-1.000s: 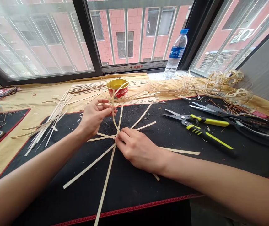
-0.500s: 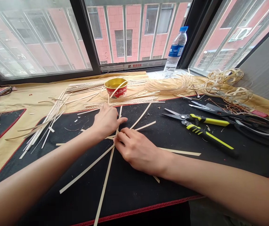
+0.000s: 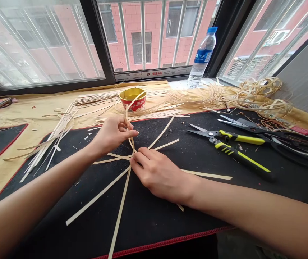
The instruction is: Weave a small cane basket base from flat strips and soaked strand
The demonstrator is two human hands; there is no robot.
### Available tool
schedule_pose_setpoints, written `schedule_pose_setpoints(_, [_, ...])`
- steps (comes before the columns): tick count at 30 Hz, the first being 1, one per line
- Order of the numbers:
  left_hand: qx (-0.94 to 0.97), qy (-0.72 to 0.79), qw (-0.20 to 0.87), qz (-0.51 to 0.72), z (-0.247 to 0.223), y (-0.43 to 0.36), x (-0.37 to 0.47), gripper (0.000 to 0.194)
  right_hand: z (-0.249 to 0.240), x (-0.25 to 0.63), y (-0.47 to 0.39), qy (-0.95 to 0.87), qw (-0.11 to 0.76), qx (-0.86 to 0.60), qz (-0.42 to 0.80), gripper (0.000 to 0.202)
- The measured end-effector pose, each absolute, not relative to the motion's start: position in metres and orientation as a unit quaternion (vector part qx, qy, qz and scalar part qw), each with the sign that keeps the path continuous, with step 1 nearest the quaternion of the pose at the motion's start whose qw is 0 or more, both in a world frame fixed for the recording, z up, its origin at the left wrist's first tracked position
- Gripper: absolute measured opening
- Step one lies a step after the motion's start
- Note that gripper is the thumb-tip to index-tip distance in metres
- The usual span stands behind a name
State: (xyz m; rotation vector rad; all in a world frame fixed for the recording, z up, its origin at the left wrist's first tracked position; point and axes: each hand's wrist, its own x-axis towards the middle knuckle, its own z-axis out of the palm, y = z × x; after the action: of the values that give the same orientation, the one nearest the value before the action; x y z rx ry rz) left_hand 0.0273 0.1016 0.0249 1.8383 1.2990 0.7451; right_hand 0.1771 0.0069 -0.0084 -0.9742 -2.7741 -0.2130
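Note:
Pale, flat bamboo-like strips fan out like spokes from one crossing point on the black mat. My right hand presses and pinches the strips at that crossing, its fingertips hiding part of the centre. Just beyond it, my left hand has its fingers closed round lifted strips, which bend upward from the crossing. Their upper ends stick out above my left hand, in front of the red and yellow tin.
Green-handled snips and large black scissors lie on the right of the black mat. Loose strips lie at left. Behind are coiled strips, tangled strips and a water bottle by the window.
My left hand has shifted slightly left and down and now raises strips that lay flatter before, bending them up. My right hand stays at the crossing.

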Motion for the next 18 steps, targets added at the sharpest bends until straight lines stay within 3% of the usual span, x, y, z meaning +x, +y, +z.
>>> schedule_pose_setpoints(11, [0.648, 0.424, 0.536, 0.338, 0.029, 0.104, 0.020, 0.030, -0.012, 0.177, 0.004, -0.934, 0.110, -0.322, -0.106, 0.026])
schedule_pose_setpoints(18, [0.715, 0.426, 0.474, 0.287, 0.042, 0.116, 0.019, 0.019, -0.016, 0.177, 0.003, -0.933, 0.147, -0.308, -0.116, 0.030])
